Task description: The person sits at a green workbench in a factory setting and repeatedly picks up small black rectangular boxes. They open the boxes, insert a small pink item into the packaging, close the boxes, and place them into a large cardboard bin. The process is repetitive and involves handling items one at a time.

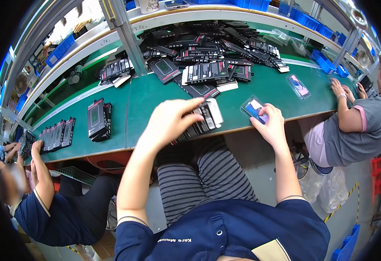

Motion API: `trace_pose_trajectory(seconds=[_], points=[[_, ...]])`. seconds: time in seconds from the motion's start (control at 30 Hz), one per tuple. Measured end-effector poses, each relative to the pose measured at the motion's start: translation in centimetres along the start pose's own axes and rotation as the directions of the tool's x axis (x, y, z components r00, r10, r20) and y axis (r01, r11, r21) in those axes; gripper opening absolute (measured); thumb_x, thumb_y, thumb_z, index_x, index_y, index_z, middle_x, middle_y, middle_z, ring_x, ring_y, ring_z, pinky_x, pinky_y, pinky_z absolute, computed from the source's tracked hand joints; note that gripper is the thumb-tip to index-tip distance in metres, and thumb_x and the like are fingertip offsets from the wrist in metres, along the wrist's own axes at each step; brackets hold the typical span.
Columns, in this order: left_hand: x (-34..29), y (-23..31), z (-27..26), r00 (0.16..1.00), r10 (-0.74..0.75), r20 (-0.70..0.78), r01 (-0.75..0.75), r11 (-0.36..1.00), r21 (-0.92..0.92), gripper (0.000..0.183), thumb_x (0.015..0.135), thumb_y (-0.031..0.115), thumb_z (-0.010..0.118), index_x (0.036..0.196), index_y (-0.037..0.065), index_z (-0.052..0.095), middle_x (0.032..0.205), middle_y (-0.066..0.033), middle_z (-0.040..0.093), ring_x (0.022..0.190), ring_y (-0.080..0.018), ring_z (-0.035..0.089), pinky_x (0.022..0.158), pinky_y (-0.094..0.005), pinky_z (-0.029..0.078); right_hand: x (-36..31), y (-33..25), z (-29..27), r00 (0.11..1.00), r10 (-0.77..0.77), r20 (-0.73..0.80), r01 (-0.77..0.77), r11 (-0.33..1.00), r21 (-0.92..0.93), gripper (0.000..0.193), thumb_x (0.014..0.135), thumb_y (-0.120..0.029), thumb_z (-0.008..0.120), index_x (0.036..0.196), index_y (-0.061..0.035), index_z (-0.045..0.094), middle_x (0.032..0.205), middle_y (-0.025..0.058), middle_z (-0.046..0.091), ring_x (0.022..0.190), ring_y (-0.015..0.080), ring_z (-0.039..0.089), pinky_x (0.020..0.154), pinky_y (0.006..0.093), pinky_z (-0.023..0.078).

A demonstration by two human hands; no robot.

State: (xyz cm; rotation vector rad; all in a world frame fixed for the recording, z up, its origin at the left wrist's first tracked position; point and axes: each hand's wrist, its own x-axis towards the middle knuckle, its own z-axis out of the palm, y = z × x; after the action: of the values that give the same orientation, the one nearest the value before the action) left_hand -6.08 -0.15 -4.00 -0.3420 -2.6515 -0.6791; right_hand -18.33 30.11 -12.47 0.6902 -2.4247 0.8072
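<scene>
My left hand (171, 121) grips a black printed carton (194, 129) at the front edge of the green table, thumb and fingers on either side of it. The carton's white end flap (215, 111) stands open toward the right. My right hand (271, 123) pinches a clear plastic tray (252, 105) that holds a flat blue and purple piece. This tray lies low over the table, a short way right of the carton and apart from it. What is inside the carton does not show.
A heap of black cartons (203, 50) fills the table's back. A second clear tray (298, 86) lies to the right. At left are a carton stack (97, 118) and a carton row (56, 135). Co-workers sit on both sides (73, 213) (364, 126). A metal post (129, 39) rises behind.
</scene>
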Motion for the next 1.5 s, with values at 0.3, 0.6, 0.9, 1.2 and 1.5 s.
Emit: trace_pose_trajectory(seconds=[0.3, 0.6, 0.9, 1.2, 1.5], points=[[-1.7, -3.8, 2.5, 0.986, -0.05, 0.156, 0.032, 0.993, 0.112, 0.088, 0.062, 0.053, 0.085, 0.13, 0.003, 0.061, 0.126, -0.0133, 0.057, 0.12, -0.0315, 0.051, 0.106, -0.0422, 0.04, 1.8, -4.7, 3.0, 0.951, -0.067, 0.301, -0.054, 0.926, 0.375, 0.05, 0.058, -0.023, 0.084, 0.098, -0.0068, 0.06, 0.106, 0.0102, 0.065, 0.106, 0.0298, 0.057, 0.094, 0.0415, 0.045], [-2.3, -3.2, 2.6, 0.97, -0.061, 0.235, 0.013, 0.98, 0.199, 0.077, 0.068, 0.047, 0.079, 0.138, 0.023, 0.057, 0.123, -0.0112, 0.052, 0.112, -0.0294, 0.049, 0.099, -0.0408, 0.039, 2.4, -5.6, 2.5, 0.909, -0.171, 0.38, 0.007, 0.918, 0.398, 0.05, 0.059, -0.023, 0.083, 0.102, -0.007, 0.062, 0.113, 0.0091, 0.064, 0.108, 0.0291, 0.056, 0.096, 0.0402, 0.044], [-2.4, -3.3, 3.2, 0.989, -0.097, 0.111, 0.082, 0.988, 0.127, 0.085, 0.064, 0.05, 0.08, 0.133, 0.005, 0.058, 0.119, -0.0137, 0.055, 0.114, -0.031, 0.051, 0.103, -0.0415, 0.04, 1.6, -7.3, 2.9, 0.959, -0.009, 0.284, -0.082, 0.948, 0.307, 0.06, 0.059, -0.026, 0.081, 0.114, -0.0096, 0.061, 0.111, 0.0094, 0.064, 0.113, 0.0297, 0.054, 0.101, 0.0413, 0.04], [-2.5, -3.4, 3.8, 0.994, 0.04, 0.098, -0.045, 0.998, 0.053, 0.079, 0.056, 0.046, 0.086, 0.116, 0.002, 0.06, 0.119, -0.0136, 0.058, 0.114, -0.0325, 0.053, 0.101, -0.0424, 0.041, 0.9, -11.1, 4.4, 0.767, -0.485, 0.42, 0.117, 0.749, 0.652, 0.058, 0.068, -0.003, 0.058, 0.126, -0.0093, 0.057, 0.152, 0.0236, 0.038, 0.148, 0.0374, 0.025, 0.119, 0.0559, 0.013], [-0.6, -0.8, 4.5, 0.692, -0.305, -0.655, -0.103, 0.856, -0.507, 0.099, 0.063, 0.014, 0.094, 0.137, 0.011, 0.03, 0.115, -0.013, 0.058, 0.1, -0.02, 0.063, 0.084, -0.0308, 0.053, 5.7, -17.0, 3.6, 0.784, -0.271, 0.558, -0.619, -0.295, 0.728, 0.032, 0.098, -0.015, 0.057, 0.124, 0.0033, 0.06, 0.117, 0.0118, 0.067, 0.104, 0.0156, 0.062, 0.096, 0.0304, 0.045]])
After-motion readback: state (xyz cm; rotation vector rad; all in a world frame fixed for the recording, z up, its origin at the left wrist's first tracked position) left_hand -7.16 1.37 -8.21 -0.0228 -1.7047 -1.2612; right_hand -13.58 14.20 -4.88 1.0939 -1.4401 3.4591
